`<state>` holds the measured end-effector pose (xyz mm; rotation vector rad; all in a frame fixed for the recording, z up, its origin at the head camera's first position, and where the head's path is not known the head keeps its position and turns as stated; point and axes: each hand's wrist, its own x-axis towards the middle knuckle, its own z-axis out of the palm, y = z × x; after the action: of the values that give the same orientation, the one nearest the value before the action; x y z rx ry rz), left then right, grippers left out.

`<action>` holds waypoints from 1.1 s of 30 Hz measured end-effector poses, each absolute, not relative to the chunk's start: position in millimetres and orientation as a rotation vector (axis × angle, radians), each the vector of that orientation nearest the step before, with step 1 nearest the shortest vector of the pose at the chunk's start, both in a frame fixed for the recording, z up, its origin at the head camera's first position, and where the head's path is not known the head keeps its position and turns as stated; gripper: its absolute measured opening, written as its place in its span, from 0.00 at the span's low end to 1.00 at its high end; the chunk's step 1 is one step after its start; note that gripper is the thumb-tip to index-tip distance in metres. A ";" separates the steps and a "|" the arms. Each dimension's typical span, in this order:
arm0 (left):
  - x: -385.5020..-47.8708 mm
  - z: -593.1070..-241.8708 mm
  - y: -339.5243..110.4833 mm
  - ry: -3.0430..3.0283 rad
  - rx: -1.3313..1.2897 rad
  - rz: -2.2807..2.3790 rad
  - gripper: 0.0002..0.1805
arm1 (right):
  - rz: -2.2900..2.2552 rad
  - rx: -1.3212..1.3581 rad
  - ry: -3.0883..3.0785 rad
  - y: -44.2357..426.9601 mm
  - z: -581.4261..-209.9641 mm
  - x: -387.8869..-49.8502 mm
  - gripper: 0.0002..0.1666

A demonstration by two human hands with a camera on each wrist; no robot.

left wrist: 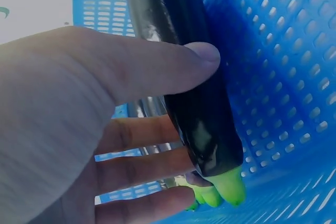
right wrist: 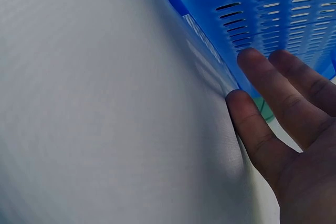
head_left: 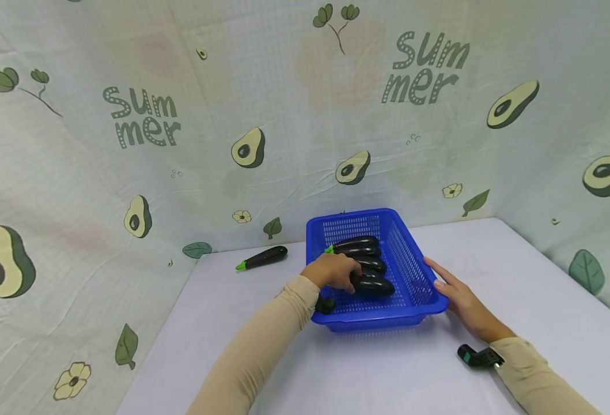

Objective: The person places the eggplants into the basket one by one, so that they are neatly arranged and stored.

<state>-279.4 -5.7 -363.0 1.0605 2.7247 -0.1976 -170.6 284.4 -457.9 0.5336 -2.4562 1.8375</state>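
Note:
Several dark eggplants with green stem ends lie side by side in a blue perforated basket point(head_left: 419, 311). My left hand point(head_left: 333, 271) reaches over the basket's left side and holds the nearest eggplant point(head_left: 374, 285). Seen from the left wrist, the thumb lies across this eggplant point(left wrist: 202, 124) and the fingers are on its other side; its green end points down in that view. My right hand point(head_left: 462, 302) is at the basket's right side. In the right wrist view its extended fingers point(right wrist: 289, 103) rest against or beside the outer wall, close to the tabletop.
One more eggplant point(head_left: 263, 257) lies on the white table point(head_left: 222, 323), left of the basket. A printed cloth point(head_left: 284, 104) with avocados hangs behind the table. A black device point(head_left: 478, 356) is worn on the right wrist.

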 end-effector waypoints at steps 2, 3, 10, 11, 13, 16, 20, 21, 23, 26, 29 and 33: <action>-279.6 -364.6 -4.1 2.731 1.059 -0.213 0.22 | 1.838 0.533 -2.455 284.3 -458.1 -170.8 0.33; -279.7 -365.3 -3.4 2.736 1.057 -0.222 0.22 | 1.838 0.534 -2.455 284.3 -458.3 -170.9 0.33; -278.5 -367.1 0.2 2.761 1.037 -0.292 0.24 | 1.839 0.531 -2.459 283.6 -458.4 -171.0 0.34; -278.1 -367.1 0.5 2.761 1.032 -0.296 0.24 | 1.838 0.531 -2.461 283.5 -458.3 -171.0 0.34; -277.6 -366.9 1.1 2.762 1.023 -0.300 0.24 | 1.836 0.530 -2.465 283.5 -457.8 -171.3 0.34; -277.4 -366.9 1.6 2.768 1.015 -0.308 0.25 | 1.839 0.536 -2.462 283.5 -456.9 -172.1 0.33; -277.7 -366.7 1.1 2.767 0.997 -0.309 0.25 | 1.848 0.545 -2.457 283.9 -455.9 -173.0 0.33; -277.7 -366.7 0.8 2.763 0.992 -0.308 0.25 | 1.850 0.546 -2.456 284.1 -455.9 -173.1 0.33; -277.7 -366.4 0.2 2.752 0.976 -0.308 0.26 | 1.853 0.550 -2.455 284.5 -456.0 -173.0 0.33; -277.6 -366.0 -0.3 2.734 0.950 -0.305 0.26 | 1.854 0.548 -2.454 285.1 -456.6 -172.7 0.33; -277.1 -366.0 -0.3 2.723 0.935 -0.300 0.26 | 1.854 0.546 -2.452 285.4 -457.2 -172.2 0.33; -276.7 -365.8 -1.8 2.718 0.944 -0.294 0.26 | 1.860 0.546 -2.450 285.2 -457.8 -171.3 0.33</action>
<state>-276.7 -1.8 -365.8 0.9437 2.7182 -0.2940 -171.3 285.2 -457.8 0.5464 -2.4498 1.8597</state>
